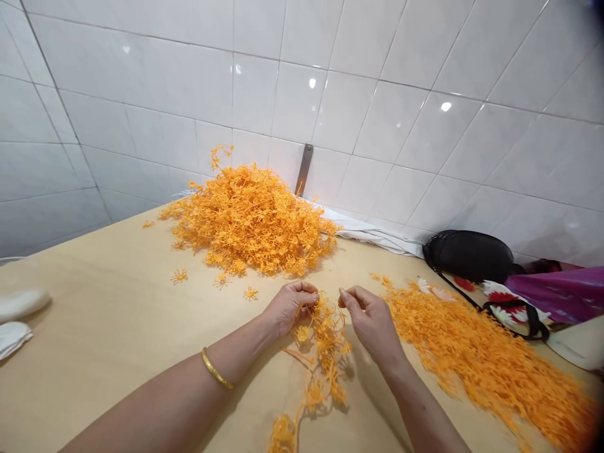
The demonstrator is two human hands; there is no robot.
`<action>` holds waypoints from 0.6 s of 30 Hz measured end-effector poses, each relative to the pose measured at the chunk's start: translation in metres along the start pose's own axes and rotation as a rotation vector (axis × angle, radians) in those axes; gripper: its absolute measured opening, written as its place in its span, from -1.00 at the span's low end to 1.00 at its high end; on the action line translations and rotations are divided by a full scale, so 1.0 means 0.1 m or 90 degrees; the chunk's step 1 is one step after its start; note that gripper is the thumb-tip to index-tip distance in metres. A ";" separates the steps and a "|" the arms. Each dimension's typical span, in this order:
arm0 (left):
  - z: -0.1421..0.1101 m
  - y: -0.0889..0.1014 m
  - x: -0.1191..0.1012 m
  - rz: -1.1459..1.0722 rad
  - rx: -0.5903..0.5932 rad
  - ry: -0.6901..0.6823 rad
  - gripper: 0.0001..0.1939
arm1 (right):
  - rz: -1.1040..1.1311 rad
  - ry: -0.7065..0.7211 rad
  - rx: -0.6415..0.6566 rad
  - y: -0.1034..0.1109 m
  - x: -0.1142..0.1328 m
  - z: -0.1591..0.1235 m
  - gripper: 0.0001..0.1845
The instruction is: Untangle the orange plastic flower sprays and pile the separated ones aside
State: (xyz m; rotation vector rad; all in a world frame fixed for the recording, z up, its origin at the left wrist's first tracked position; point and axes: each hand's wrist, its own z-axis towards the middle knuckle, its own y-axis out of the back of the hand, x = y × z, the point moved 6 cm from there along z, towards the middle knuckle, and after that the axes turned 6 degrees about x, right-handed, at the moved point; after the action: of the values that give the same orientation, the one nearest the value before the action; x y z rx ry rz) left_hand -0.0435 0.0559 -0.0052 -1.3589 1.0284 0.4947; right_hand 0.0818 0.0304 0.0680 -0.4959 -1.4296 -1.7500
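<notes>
Left hand: the left hand (295, 308) pinches the upper end of an orange strand (328, 343) between thumb and fingers.
Right hand: the right hand (365, 311) is just beside it, a small gap between the two, its thumb and forefinger pressed together – whether a piece is caught there, I cannot tell.
Orange strand: tangled, with spiky flower-like ends, it lies between the forearms and trails toward the wearer.
Bracelet: a gold-coloured bracelet (214, 370) circles the left forearm.
Loose pieces: an orange piece (250, 293) lies just beyond the left hand, others farther left.
Piles: a large mound (255, 220) of orange pieces stands beyond the left hand; a flatter heap (476, 346) spreads right of the right hand.
Far right: past that heap – a black bag (467, 255), red-and-white flowers (512, 305) and purple plastic (561, 292).
Wall side: white cloth (372, 233) lies beyond both hands, along the foot of the tiled wall (377, 126).
</notes>
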 end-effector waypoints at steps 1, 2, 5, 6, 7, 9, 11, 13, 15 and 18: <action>0.00 0.00 0.00 0.007 -0.005 -0.009 -0.79 | 0.020 -0.002 0.007 -0.07 0.00 0.01 -0.67; 0.00 0.00 0.01 0.012 -0.007 -0.016 -0.79 | 0.044 -0.003 0.013 -0.13 -0.02 0.02 -0.68; 0.00 0.01 0.03 0.009 -0.005 -0.018 -0.79 | 0.109 -0.012 0.039 -0.28 -0.10 0.03 -0.72; 0.00 0.01 0.03 0.005 -0.002 -0.015 -0.79 | 0.127 -0.018 0.060 -0.33 -0.13 0.03 -0.71; 0.00 0.01 0.03 0.002 0.000 -0.013 -0.79 | 0.145 -0.022 0.081 -0.37 -0.15 0.03 -0.70; 0.00 0.00 0.01 -0.007 0.012 -0.015 -0.80 | 0.179 -0.029 0.101 -0.43 -0.19 0.03 -0.71; -0.01 -0.03 -0.01 -0.017 0.035 -0.007 -0.82 | 0.197 -0.032 0.083 -0.42 -0.23 0.03 -0.73; -0.02 -0.06 -0.02 -0.022 0.058 0.006 -0.80 | 0.203 -0.030 0.058 -0.39 -0.26 0.04 -0.73; -0.03 -0.08 -0.02 -0.011 0.074 0.016 -0.81 | 0.207 -0.030 0.034 -0.34 -0.29 0.04 -0.74; -0.04 -0.09 0.00 0.023 0.092 0.019 -0.81 | 0.203 -0.028 -0.023 -0.24 -0.30 0.05 -0.76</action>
State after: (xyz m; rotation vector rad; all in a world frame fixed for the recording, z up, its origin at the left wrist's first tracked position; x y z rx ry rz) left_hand -0.0377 0.0508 -0.0002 -1.2239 1.0938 0.4192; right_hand 0.0800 0.0456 0.0321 -0.7423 -1.2702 -1.5193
